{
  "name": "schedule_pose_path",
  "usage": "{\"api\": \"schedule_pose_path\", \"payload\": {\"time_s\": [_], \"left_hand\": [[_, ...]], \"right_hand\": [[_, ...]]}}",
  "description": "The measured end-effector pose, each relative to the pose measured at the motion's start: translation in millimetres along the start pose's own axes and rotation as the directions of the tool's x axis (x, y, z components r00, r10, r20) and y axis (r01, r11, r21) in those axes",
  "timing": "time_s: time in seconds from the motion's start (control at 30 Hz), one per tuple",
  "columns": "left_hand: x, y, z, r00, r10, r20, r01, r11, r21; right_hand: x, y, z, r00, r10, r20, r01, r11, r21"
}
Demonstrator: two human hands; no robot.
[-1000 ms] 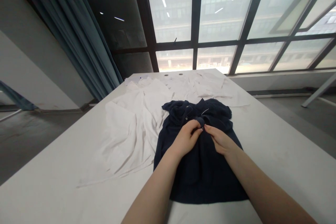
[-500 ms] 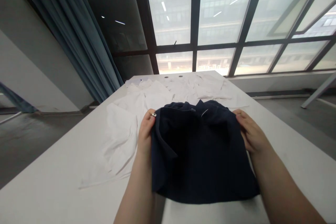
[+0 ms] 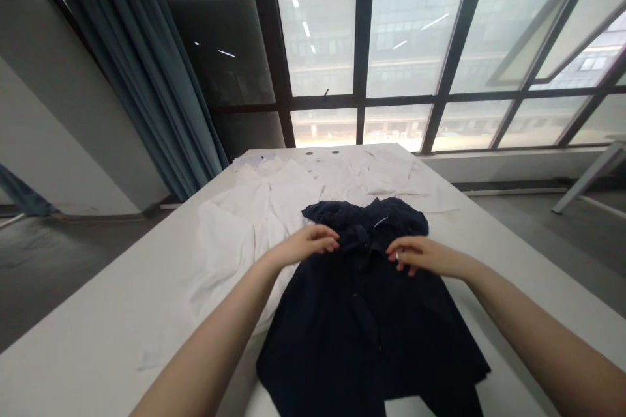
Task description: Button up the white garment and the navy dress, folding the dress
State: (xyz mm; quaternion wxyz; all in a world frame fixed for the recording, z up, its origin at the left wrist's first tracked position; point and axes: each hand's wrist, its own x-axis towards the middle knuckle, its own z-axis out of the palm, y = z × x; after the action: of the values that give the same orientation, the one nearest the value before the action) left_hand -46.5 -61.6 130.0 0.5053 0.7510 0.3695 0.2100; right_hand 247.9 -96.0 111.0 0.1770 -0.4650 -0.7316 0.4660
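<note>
Navy button-front shirt lying on white table
We find left hand and right hand apart at its collar; grip undeterminable

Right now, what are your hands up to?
Left hand, right hand: on navy shirt near collar. Shirt lying on table. White clothes beside it.

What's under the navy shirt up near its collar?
The navy shirt lies on the white table, with white cloth beside and beyond it. Whatever is directly beneath is covered, so I cannot tell whether the white cloth runs under its collar.
</note>
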Motion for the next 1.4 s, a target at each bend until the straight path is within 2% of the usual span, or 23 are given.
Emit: {"api": "schedule_pose_path", "payload": {"time_s": [0.1,0.17,0.2,0.27,0.33,0.37,0.47,0.6,0.67,0.7,0.73,0.77,0.83,0.87,0.9,0.93,1.0,1.07,1.17,1.23,1.3,1.33,1.4], "left_hand": [[46,-5,-47.7,0.95,0.06,-0.308,-0.064,0.998,-0.003],[79,-11,-65.8,0.899,0.135,-0.416,-0.088,0.987,0.132],[94,-15,-69.8,0.89,0.162,-0.427,-0.08,0.976,0.204],[120,-24,-68.3,0.925,0.158,-0.346,-0.04,0.945,0.325],[141,-34,-58.3,0.989,0.039,-0.145,0.027,0.904,0.427],[148,-39,-52.4,0.998,-0.053,-0.038,0.065,0.872,0.486],[164,-46,-41.6,0.954,-0.282,0.099,0.147,0.731,0.667],[176,-31,-61.9,0.963,-0.263,-0.057,0.23,0.695,0.681],[183,-18,-82.4,0.967,-0.182,-0.178,0.255,0.712,0.654],[188,-11,-92.1,0.957,-0.112,-0.269,0.265,0.719,0.642],[194,-5,-100.2,0.926,-0.026,-0.376,0.273,0.733,0.623],[200,-1,-106.0,0.865,0.069,-0.497,0.276,0.761,0.587],[214,-1,-108.8,0.698,0.213,-0.684,0.222,0.843,0.489],[221,-4,-105.9,0.65,0.235,-0.722,0.163,0.886,0.435],[227,-10,-100.9,0.652,0.224,-0.724,0.103,0.92,0.378],[232,-19,-94.5,0.684,0.194,-0.703,0.059,0.946,0.318],[235,-40,-81.7,0.771,0.111,-0.628,0.052,0.97,0.236],[226,-63,-74.5,0.817,0.028,-0.575,0.151,0.954,0.261],[194,-92,-79.6,0.792,-0.065,-0.607,0.362,0.851,0.38],[166,-104,-89.0,0.77,-0.137,-0.623,0.478,0.771,0.421],[141,-109,-96.5,0.793,-0.205,-0.574,0.513,0.732,0.448],[130,-108,-98.3,0.814,-0.22,-0.538,0.502,0.733,0.459],[118,-102,-96.5,0.839,-0.2,-0.506,0.462,0.753,0.468]], "right_hand": [[39,15,-49,0.939,0.001,-0.345,-0.055,0.988,-0.147],[67,24,-72,0.885,-0.047,-0.463,-0.105,0.949,-0.297],[80,28,-80,0.881,-0.069,-0.469,-0.116,0.928,-0.354],[102,34,-86,0.916,-0.078,-0.394,-0.104,0.902,-0.419],[120,38,-83,0.968,-0.036,-0.247,-0.076,0.9,-0.428],[127,40,-80,0.986,0.002,-0.166,-0.073,0.901,-0.429],[141,46,-73,0.987,0.156,-0.028,-0.15,0.866,-0.477],[149,43,-98,0.949,0.314,-0.038,-0.278,0.771,-0.573],[154,33,-127,0.957,0.264,-0.119,-0.283,0.776,-0.564],[157,27,-142,0.955,0.196,-0.221,-0.289,0.778,-0.558],[162,20,-156,0.924,0.111,-0.366,-0.314,0.768,-0.558],[168,14,-167,0.854,0.021,-0.52,-0.352,0.759,-0.548],[183,5,-176,0.667,-0.129,-0.734,-0.41,0.759,-0.506],[191,4,-174,0.603,-0.178,-0.778,-0.407,0.77,-0.492],[198,6,-167,0.586,-0.203,-0.784,-0.388,0.78,-0.492],[205,9,-156,0.611,-0.206,-0.764,-0.363,0.785,-0.502],[214,22,-130,0.712,-0.156,-0.685,-0.332,0.784,-0.524],[212,41,-106,0.764,-0.107,-0.636,-0.332,0.78,-0.531],[187,80,-87,0.742,-0.12,-0.659,-0.352,0.768,-0.535],[160,112,-84,0.661,-0.134,-0.738,-0.423,0.746,-0.514],[131,145,-81,0.606,-0.051,-0.794,-0.511,0.74,-0.437],[118,159,-79,0.611,0.0,-0.792,-0.522,0.751,-0.404],[98,179,-72,0.679,0.025,-0.733,-0.465,0.788,-0.404]]}}
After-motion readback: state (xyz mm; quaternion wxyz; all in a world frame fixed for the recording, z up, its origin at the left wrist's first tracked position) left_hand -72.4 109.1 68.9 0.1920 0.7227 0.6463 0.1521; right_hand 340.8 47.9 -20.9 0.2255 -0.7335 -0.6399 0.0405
